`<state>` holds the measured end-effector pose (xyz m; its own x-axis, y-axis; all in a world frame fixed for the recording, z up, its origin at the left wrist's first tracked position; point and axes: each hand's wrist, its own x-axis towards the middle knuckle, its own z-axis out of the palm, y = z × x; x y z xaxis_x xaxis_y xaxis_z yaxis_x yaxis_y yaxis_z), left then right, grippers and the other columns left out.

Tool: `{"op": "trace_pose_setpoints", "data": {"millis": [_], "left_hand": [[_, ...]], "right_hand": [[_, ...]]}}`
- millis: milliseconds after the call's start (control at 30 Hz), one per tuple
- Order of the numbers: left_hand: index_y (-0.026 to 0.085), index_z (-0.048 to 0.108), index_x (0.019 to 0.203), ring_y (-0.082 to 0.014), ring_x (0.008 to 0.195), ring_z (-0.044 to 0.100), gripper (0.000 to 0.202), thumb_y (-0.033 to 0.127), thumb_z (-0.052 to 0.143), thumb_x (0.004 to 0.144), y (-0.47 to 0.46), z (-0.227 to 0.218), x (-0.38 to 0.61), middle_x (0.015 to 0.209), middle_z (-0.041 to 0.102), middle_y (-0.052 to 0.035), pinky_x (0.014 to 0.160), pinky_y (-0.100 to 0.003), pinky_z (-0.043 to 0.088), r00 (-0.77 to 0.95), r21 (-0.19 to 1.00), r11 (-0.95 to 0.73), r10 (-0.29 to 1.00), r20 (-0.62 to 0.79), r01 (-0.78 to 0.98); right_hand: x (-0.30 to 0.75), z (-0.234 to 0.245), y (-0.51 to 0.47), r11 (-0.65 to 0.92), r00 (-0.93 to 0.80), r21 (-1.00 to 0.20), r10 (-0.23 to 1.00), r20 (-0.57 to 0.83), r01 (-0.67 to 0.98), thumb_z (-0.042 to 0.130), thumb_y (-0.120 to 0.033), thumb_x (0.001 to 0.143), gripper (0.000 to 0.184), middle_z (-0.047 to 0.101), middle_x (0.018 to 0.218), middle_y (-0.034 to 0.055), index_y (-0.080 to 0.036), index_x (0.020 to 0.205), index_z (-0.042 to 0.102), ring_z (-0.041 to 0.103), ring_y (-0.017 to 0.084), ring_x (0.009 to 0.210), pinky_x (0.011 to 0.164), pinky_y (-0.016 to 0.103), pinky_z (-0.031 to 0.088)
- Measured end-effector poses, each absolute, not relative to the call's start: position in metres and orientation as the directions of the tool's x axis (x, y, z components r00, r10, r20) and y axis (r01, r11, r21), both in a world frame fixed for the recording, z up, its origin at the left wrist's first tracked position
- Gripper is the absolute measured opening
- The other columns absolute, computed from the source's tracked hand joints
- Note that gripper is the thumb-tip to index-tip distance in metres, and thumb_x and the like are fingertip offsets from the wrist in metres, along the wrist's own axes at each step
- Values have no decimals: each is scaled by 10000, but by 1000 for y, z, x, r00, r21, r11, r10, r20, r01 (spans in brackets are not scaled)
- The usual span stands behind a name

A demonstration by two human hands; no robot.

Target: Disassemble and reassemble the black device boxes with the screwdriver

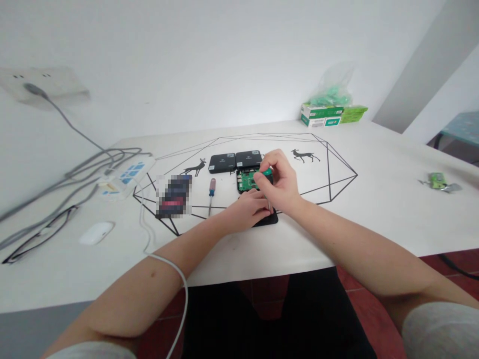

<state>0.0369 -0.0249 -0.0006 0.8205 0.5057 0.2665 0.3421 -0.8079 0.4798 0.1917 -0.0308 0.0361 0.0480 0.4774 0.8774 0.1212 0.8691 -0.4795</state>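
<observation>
My right hand point(279, 182) is closed around the green handle point(267, 173) of a screwdriver, its shaft pointing down. My left hand point(249, 212) is closed at a black plastic case part point(275, 218), its fingers bent over it beside the screwdriver's shaft. What the screwdriver's tip touches is hidden by my fingers. Just beyond my left hand, a green circuit board point(245, 180) sits in an open black case, partly covered by my right hand. Two closed black boxes point(222, 163) lie side by side behind it.
A second screwdriver point(211, 194) lies left of my hands, near a blurred-out rectangular item point(174, 196). Farther left are a power strip point(127, 177), cables, glasses point(41, 234) and a white earbud case point(97, 233). Green-and-white boxes point(322, 113) stand at the back right. A small green packet point(438, 181) lies right.
</observation>
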Motion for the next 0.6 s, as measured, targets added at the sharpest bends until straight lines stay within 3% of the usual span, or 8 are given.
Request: {"op": "trace_pose_setpoints", "data": {"millis": [133, 267, 400, 500, 600], "left_hand": [[196, 718, 980, -312, 1198, 623, 147, 212, 579, 1023, -25, -1, 38, 1170, 713, -116, 1104, -512, 472, 810, 453, -808, 525, 262, 378], [191, 668, 1044, -304, 1214, 613, 176, 190, 493, 1032, -26, 5, 36, 1191, 696, -132, 1107, -499, 476, 748, 523, -775, 570, 339, 353], [194, 618, 1007, -262, 1027, 645, 141, 225, 481, 1018, -26, 15, 32, 1054, 688, -95, 955, -426, 535, 628, 639, -654, 707, 325, 405], [198, 598, 931, -224, 902, 627, 134, 254, 496, 997, -27, 22, 32, 932, 664, -48, 881, -382, 533, 578, 704, -556, 777, 250, 442], [198, 610, 941, -190, 831, 603, 165, 259, 465, 991, -29, 27, 33, 928, 668, -31, 836, -346, 527, 564, 772, -466, 808, 172, 432]], "right_hand": [[194, 33, -30, 839, 34, -531, 531, 847, 119, 613, -153, 872, 151, 566, 1015, 34, -257, 979, 587, 574, 197, 968, 728, 344, 494], [193, 31, -29, 841, 69, -521, 517, 853, 144, 590, -132, 898, 233, 602, 1065, 38, -264, 1089, 614, 603, 184, 964, 751, 342, 517], [193, 29, -25, 854, 101, -473, 462, 881, 219, 573, -150, 960, 193, 658, 1039, 39, -263, 1101, 642, 644, 191, 971, 826, 377, 549], [198, 29, -18, 849, 142, -476, 455, 879, 231, 579, -245, 1023, 135, 699, 1080, 54, -265, 1136, 651, 681, 200, 992, 840, 391, 585], [206, 32, -9, 863, 216, -469, 430, 877, 188, 606, -346, 1045, 156, 708, 1131, 58, -283, 1184, 641, 712, 201, 997, 847, 400, 621]]}}
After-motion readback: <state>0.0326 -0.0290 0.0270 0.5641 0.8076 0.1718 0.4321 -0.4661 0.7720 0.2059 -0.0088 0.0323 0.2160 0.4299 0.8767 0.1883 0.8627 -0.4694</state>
